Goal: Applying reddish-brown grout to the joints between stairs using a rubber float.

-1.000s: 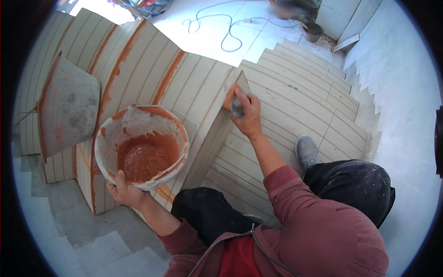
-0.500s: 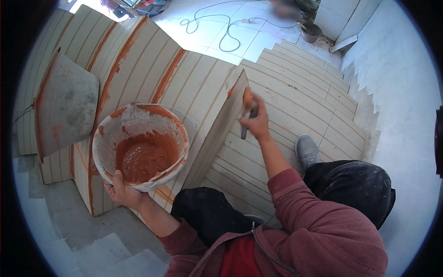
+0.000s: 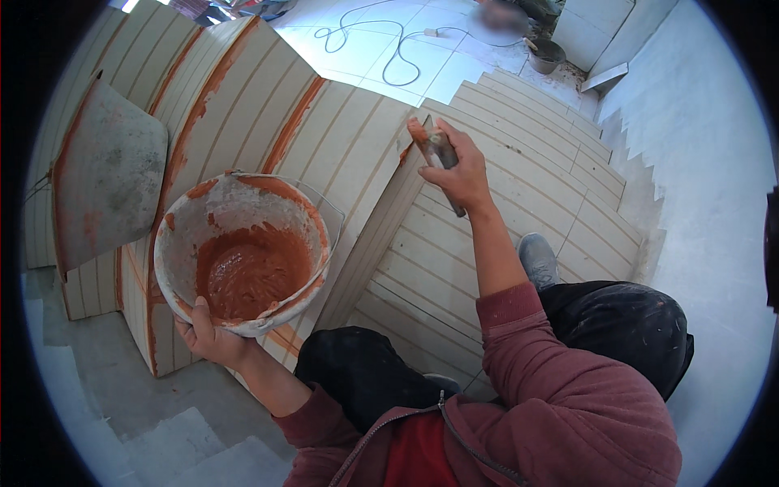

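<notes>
My left hand (image 3: 213, 334) grips the near rim of a round, whitish bucket (image 3: 180, 247), thumb over the edge. Thick orange-red grout (image 3: 253, 276) fills its lower part and smears the inner wall; a thin wire handle leans over the right side. In my right hand (image 3: 464, 174) is a putty knife (image 3: 438, 148), its blade end coated with orange grout. That end is held up at the far corner of a tiled step edge (image 3: 403, 158), where some orange grout sits; whether they touch, I cannot tell.
Cream striped stair tiles (image 3: 519, 162) have orange-filled joints on the left. A second, grout-stained bucket (image 3: 114, 174) stands at far left. Beyond, a cable (image 3: 402, 49) lies on the white floor near a dark bucket (image 3: 548, 55). A pale wall (image 3: 698, 203) bounds the right.
My right hand has moved up and slightly right, the putty knife now tilting with its coated end to the upper left. The bucket in my left hand has shifted slightly left in view.
</notes>
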Action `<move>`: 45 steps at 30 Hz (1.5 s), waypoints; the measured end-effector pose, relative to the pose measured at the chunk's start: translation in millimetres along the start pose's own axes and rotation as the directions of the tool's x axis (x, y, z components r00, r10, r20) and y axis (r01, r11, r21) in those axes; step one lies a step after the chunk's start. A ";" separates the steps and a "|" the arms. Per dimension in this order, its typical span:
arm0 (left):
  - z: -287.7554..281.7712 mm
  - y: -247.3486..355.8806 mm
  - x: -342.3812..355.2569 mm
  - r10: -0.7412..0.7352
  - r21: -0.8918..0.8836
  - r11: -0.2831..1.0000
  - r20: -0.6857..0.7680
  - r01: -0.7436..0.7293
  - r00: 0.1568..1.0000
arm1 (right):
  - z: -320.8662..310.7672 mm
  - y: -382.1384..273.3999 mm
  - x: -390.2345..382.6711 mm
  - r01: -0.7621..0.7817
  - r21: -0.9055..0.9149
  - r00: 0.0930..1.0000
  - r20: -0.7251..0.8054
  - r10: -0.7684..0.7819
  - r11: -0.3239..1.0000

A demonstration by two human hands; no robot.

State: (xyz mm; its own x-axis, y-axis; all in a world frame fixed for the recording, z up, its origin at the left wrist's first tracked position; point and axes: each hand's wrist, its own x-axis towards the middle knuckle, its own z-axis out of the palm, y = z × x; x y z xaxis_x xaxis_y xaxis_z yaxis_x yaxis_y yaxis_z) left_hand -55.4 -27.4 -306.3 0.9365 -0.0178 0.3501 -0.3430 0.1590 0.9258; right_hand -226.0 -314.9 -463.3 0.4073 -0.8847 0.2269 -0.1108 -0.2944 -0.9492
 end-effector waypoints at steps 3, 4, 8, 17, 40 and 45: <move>1.3 -0.2 -0.5 -0.021 -0.021 1.000 0.008 0.021 1.000 | -10.1 -34.3 9.5 0.026 -0.203 0.985 0.175 0.010 0.979; 3.5 1.8 -2.0 -0.010 -0.010 1.000 0.002 0.010 1.000 | -11.3 -41.4 8.8 -0.023 -0.293 0.940 0.320 0.121 0.956; 0.3 1.0 0.7 -0.004 -0.002 1.000 -0.005 0.004 1.000 | -11.3 -20.9 -7.7 0.003 -0.074 0.881 0.472 0.032 0.997; -2.0 -0.8 1.6 -0.003 -0.017 1.000 0.027 0.004 1.000 | 26.3 -1.9 -15.2 0.060 -0.218 0.984 -0.149 -0.094 0.974; -3.1 -3.3 0.8 0.006 0.004 1.000 0.050 -0.007 0.999 | 1.8 20.2 -2.8 -0.222 0.238 0.969 -0.056 0.242 0.945; 0.9 0.9 1.3 -0.029 -0.031 0.999 0.047 0.031 0.998 | 13.2 38.3 -19.8 -0.186 0.257 0.982 0.041 0.182 0.948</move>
State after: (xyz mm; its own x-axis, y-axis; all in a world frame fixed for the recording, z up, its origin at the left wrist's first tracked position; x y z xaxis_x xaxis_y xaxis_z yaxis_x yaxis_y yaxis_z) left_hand -54.6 -28.1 -304.8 0.9418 -0.0684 0.3292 -0.3118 0.1892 0.9311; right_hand -226.3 -303.9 -507.1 0.4169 -0.9080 0.0412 0.0518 -0.0216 -0.9984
